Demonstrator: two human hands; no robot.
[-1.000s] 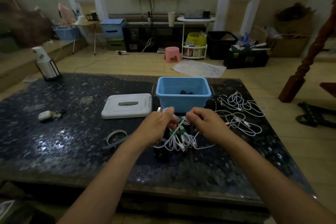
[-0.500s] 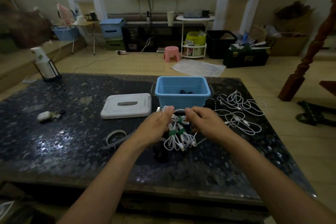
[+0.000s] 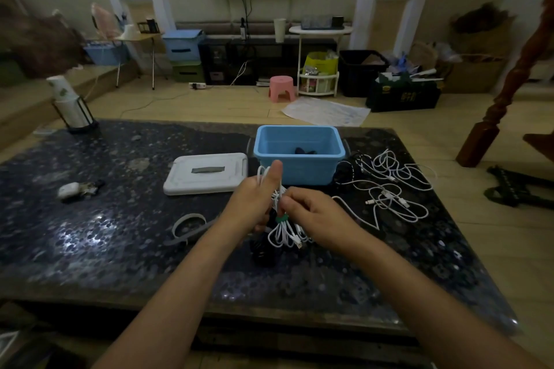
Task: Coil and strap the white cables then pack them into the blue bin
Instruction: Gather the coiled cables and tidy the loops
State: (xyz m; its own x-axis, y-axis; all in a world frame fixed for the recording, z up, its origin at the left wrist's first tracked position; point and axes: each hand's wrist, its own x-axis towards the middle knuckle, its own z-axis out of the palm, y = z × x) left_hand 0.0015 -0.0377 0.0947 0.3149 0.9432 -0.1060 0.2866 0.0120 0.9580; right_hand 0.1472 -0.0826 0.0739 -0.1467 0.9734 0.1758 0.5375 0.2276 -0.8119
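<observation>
Both hands hold a bundle of coiled white cables (image 3: 284, 234) just in front of the blue bin (image 3: 299, 171). My left hand (image 3: 254, 201) grips the top of the bundle with its thumb up. My right hand (image 3: 311, 216) pinches the bundle near a green strap (image 3: 281, 219) wrapped round it. The cable loops hang below the hands, over something dark on the table. A loose white cable (image 3: 356, 216) trails right from the bundle. More loose white cables (image 3: 389, 189) lie tangled right of the bin. Inside the bin lies a dark item (image 3: 302, 150).
A white lid (image 3: 207, 174) lies left of the bin on the dark speckled table (image 3: 105, 234). A grey strap loop (image 3: 189, 226) lies near my left forearm. A small white object (image 3: 70, 190) and a cup holder (image 3: 75, 111) sit far left.
My hands have drawn closer together on the bundle, and my left thumb now points up. The bundle hangs more upright, with one green strap showing.
</observation>
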